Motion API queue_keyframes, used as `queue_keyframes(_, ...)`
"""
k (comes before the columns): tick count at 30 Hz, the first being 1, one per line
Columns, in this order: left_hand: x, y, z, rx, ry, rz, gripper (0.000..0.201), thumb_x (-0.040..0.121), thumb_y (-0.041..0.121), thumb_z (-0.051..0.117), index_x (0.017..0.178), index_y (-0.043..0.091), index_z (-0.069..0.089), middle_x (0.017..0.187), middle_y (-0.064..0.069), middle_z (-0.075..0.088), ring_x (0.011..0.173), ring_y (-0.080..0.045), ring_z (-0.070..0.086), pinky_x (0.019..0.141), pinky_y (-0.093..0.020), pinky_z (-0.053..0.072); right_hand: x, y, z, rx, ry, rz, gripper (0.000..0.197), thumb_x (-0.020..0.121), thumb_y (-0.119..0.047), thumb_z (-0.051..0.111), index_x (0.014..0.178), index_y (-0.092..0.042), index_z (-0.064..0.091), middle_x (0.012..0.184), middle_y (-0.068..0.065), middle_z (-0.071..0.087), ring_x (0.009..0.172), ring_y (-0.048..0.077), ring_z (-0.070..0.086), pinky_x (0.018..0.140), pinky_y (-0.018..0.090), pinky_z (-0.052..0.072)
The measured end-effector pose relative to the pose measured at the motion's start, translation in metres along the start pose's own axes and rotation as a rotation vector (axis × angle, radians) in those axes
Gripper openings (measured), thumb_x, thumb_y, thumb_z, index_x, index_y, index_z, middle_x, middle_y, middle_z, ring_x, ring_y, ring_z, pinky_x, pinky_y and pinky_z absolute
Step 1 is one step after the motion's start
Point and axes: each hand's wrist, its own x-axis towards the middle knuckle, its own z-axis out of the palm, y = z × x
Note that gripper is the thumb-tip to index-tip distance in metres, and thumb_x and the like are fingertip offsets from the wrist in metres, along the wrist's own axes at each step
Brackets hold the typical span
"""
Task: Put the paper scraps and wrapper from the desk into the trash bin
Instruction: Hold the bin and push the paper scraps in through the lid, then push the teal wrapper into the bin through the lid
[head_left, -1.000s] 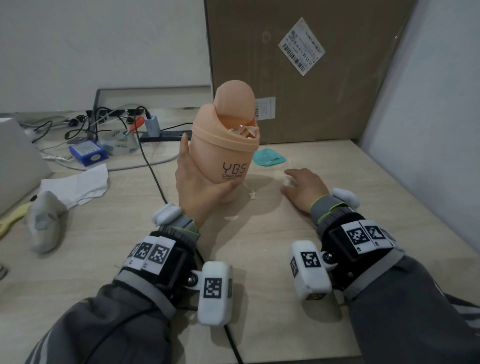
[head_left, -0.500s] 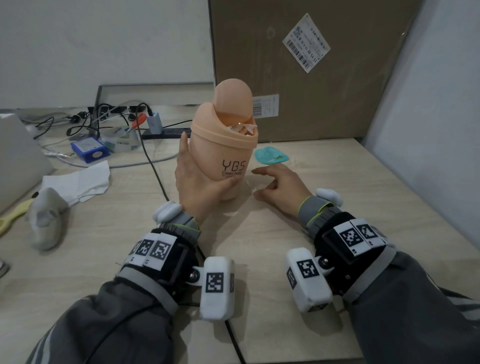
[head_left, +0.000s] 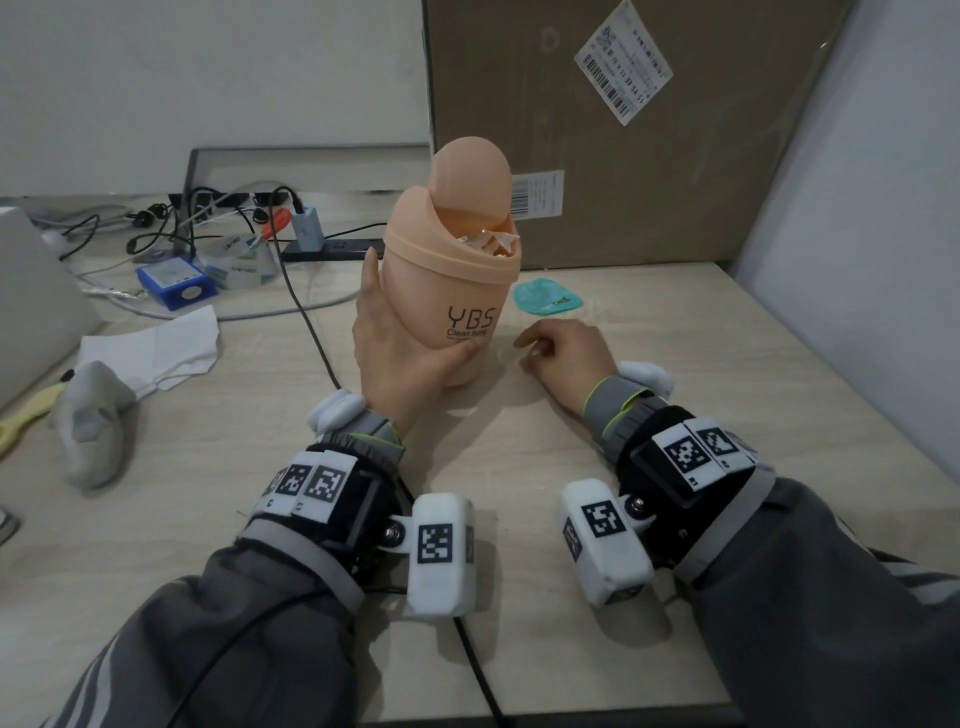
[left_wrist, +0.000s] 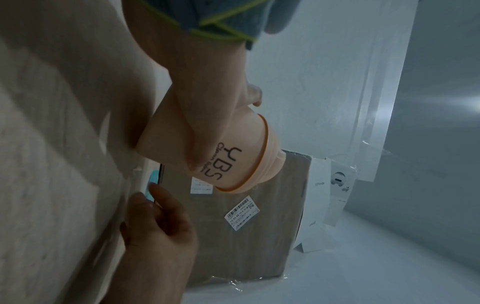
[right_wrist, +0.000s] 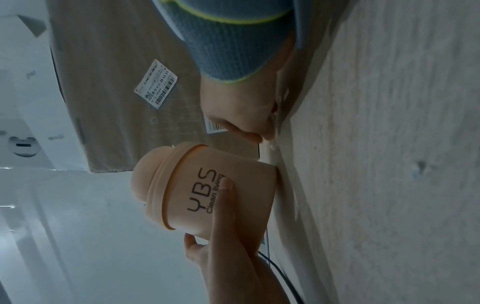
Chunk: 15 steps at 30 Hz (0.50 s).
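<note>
My left hand (head_left: 405, 343) grips a peach trash bin (head_left: 447, 291) around its lower body and holds it tilted, its base on the desk. The swing lid is tipped back and paper bits (head_left: 493, 241) show in the mouth. My right hand (head_left: 550, 351) lies on the desk just right of the bin, fingers curled, pinching a small white paper scrap (right_wrist: 270, 139) against the wood. A teal wrapper (head_left: 545, 300) lies flat behind the right hand. The left wrist view shows the bin (left_wrist: 233, 156) and the wrapper (left_wrist: 153, 185).
A big cardboard box (head_left: 597, 130) stands against the wall behind the bin. A black cable (head_left: 311, 322) runs across the desk left of the bin. White tissue (head_left: 156, 348), a grey soft toy (head_left: 93, 421) and a blue box (head_left: 176, 283) lie at left.
My right hand slid left across the desk toward the bin and its fingers curled in over the scrap. The left hand kept hold of the bin.
</note>
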Motion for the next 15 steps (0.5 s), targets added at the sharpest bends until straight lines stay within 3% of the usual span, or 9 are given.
queue_keyframes(3,0.000,-0.002,0.000,-0.006,0.001,0.004,0.136,0.045,0.063,0.078,0.156,0.026,0.007,0.153,-0.005,0.038,0.140,-0.024,0.038,0.114,-0.052,0.034,0.014,0.005,-0.015,0.056,0.133,0.118,0.019,0.080,-0.013,0.067,0.095,-0.024,0.070,0.081,-0.004,0.067,0.092,0.017,0.063,0.076,0.023,0.042)
queue_keyframes(5,0.001,-0.003,-0.001,-0.017,0.002,0.002,0.135,0.046,0.062,0.079,0.156,0.027,0.007,0.152,-0.004,0.038,0.140,-0.023,0.039,0.114,-0.052,0.035,0.029,0.010,-0.023,0.024,0.128,0.162,0.023,0.078,-0.015,0.071,0.099,-0.023,0.069,0.085,-0.002,0.067,0.092,0.019,0.063,0.075,0.022,0.040)
queue_keyframes(9,0.003,-0.004,-0.001,-0.031,-0.007,-0.002,0.136,0.046,0.062,0.078,0.156,0.026,0.007,0.154,-0.003,0.036,0.141,-0.022,0.037,0.115,-0.052,0.034,0.059,0.023,-0.018,-0.067,0.055,0.186,0.033,0.076,-0.013,0.073,0.107,-0.017,0.066,0.109,0.007,0.067,0.103,0.024,0.060,0.084,0.025,0.043)
queue_keyframes(15,0.006,-0.009,-0.002,-0.038,-0.006,-0.004,0.133,0.048,0.060,0.080,0.155,0.029,0.007,0.154,-0.002,0.035,0.140,-0.022,0.037,0.114,-0.052,0.035,0.099,0.022,-0.011,-0.178,-0.003,0.199,0.044,0.078,-0.017,0.072,0.120,-0.013,0.060,0.127,0.011,0.057,0.118,0.027,0.052,0.100,0.031,0.041)
